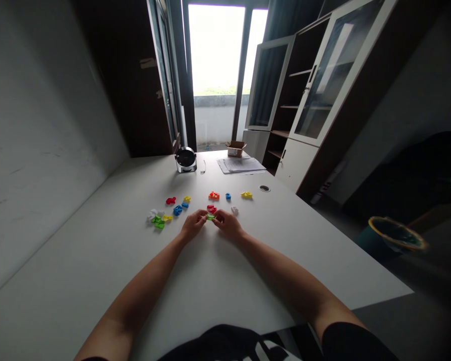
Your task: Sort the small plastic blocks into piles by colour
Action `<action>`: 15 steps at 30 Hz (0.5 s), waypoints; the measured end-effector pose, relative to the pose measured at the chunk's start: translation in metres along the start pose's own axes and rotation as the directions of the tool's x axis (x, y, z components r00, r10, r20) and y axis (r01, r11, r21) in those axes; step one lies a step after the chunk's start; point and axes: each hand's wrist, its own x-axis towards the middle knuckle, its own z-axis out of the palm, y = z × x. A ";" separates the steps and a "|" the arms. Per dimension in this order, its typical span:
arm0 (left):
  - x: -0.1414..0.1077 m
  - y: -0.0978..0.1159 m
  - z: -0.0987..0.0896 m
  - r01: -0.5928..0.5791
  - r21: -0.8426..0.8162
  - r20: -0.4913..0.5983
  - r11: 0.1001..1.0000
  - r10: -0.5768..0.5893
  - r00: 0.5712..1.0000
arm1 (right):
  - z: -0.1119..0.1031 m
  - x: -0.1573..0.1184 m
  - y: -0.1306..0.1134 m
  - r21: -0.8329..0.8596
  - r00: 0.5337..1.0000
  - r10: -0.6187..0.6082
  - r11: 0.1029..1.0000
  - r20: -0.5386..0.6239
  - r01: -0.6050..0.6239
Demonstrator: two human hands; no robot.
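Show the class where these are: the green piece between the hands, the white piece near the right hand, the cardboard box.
Green plastic piece (210, 217), head view, on its middle.
White plastic piece (234, 210), head view, on its top.
Cardboard box (236, 150), head view, on its front wall.

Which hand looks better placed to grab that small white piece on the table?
Probably the right hand: it sits close to the white plastic piece, while the left hand is farther away, beyond the green piece both are pinching.
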 end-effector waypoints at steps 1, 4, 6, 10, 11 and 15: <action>0.001 -0.001 0.000 0.020 -0.038 0.014 0.999 -0.020 1.000 | 0.000 -0.001 -0.002 -0.008 1.000 -0.018 1.000 0.001 0.018; 0.003 -0.002 -0.001 0.051 -0.094 0.019 0.994 -0.049 0.999 | -0.001 -0.003 -0.005 -0.033 0.997 -0.074 0.997 0.017 0.074; 0.003 -0.002 0.000 0.063 -0.107 0.004 0.992 -0.063 0.998 | -0.002 -0.003 -0.005 -0.031 0.994 -0.107 0.994 0.017 0.108; 0.002 -0.003 0.001 0.065 -0.157 0.005 0.985 -0.065 0.998 | -0.001 -0.001 -0.003 0.025 0.991 -0.136 0.990 0.005 0.136; 0.002 -0.003 0.001 0.063 -0.167 0.002 0.984 -0.063 0.998 | -0.001 0.000 -0.002 0.034 0.991 -0.133 0.990 -0.002 0.133; 0.000 -0.002 0.000 0.045 -0.156 -0.010 0.987 -0.048 0.999 | 0.000 0.001 -0.001 0.028 0.995 -0.101 0.994 -0.024 0.102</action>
